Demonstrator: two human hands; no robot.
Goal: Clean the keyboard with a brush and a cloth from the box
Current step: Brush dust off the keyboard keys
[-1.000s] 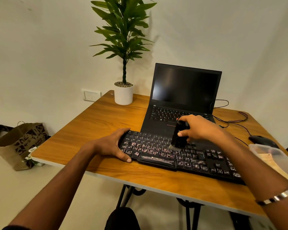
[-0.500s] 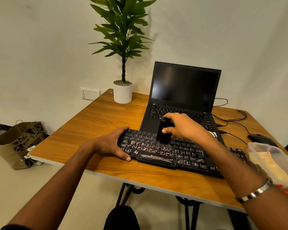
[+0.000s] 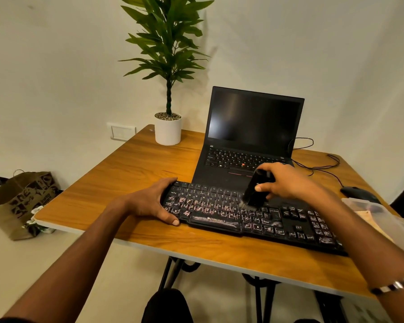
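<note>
A black keyboard [image 3: 278, 226] with dusty, smeared keys lies across the front of the wooden table [image 3: 131, 183]. My left hand [image 3: 149, 201] grips its left end, thumb along the front edge. My right hand [image 3: 287, 180] grips a black brush [image 3: 254, 192], tilted, with its bristles down on the middle keys. A clear plastic box [image 3: 383, 217] sits at the right edge of the table with something tan inside; I cannot tell whether it is the cloth.
An open black laptop [image 3: 252, 127] with a dark screen stands just behind the keyboard. A potted plant [image 3: 168, 129] is at the far left corner. A black mouse [image 3: 357, 193] and cables lie at the right. A paper bag [image 3: 19, 201] rests on the floor to the left.
My right hand swept the brush left over the keys, then back right to the middle of the keyboard. My left hand stayed on the keyboard's left end.
</note>
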